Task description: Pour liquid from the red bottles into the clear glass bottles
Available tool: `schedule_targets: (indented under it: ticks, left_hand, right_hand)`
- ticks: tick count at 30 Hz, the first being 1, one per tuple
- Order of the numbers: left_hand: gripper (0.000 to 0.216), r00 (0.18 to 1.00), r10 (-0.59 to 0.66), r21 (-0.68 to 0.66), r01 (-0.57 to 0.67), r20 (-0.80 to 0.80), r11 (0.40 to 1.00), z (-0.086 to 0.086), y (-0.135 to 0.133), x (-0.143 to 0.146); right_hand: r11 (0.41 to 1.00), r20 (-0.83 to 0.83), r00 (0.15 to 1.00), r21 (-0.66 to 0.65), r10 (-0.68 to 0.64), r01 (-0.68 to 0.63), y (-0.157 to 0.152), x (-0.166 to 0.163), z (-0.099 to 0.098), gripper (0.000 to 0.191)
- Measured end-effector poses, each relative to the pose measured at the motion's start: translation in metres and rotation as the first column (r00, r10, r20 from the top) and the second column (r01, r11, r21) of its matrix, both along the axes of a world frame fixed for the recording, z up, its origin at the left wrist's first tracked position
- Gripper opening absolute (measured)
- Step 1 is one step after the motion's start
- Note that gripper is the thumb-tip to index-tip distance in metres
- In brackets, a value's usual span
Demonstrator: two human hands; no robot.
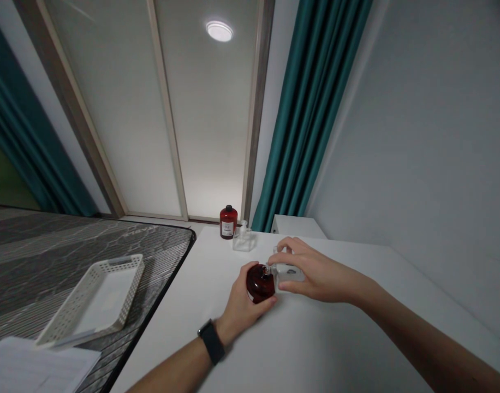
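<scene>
My left hand (242, 299) wraps around a dark red-brown bottle (259, 284) on the white table, and a black watch is on that wrist. In my right hand (313, 268) is a small clear bottle (290, 273), tipped on its side with its neck against the mouth of the dark bottle. Whether liquid passes between them I cannot tell. Farther back stands a second red-brown bottle (227, 222) with a black cap and a white label. Beside it is a clear square bottle (244, 239) with a pale pump top.
The white table (332, 338) runs along a grey wall. On the left, a dark patterned surface (152, 245) with a black edge carries a white perforated basket (129, 297) and sheets of paper (41, 365). Teal curtains (303, 109) and frosted sliding doors (213, 136) stand behind.
</scene>
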State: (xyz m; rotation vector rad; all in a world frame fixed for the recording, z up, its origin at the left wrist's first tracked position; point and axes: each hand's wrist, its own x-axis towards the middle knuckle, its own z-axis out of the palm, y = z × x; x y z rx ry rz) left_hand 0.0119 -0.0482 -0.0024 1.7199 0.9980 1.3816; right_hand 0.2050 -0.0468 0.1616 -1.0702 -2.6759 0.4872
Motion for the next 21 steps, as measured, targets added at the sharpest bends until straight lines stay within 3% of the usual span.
schedule_targets:
  ticks: [21]
  left_hand:
    - [0.07,0.999,0.009,0.004,-0.009,0.032,1.0,-0.0022,-0.0008,0.0021]
  right_hand:
    - [1.0,0.026,1.0,-0.002,0.014,-0.014,-0.0001,-0.002,0.0031,0.036]
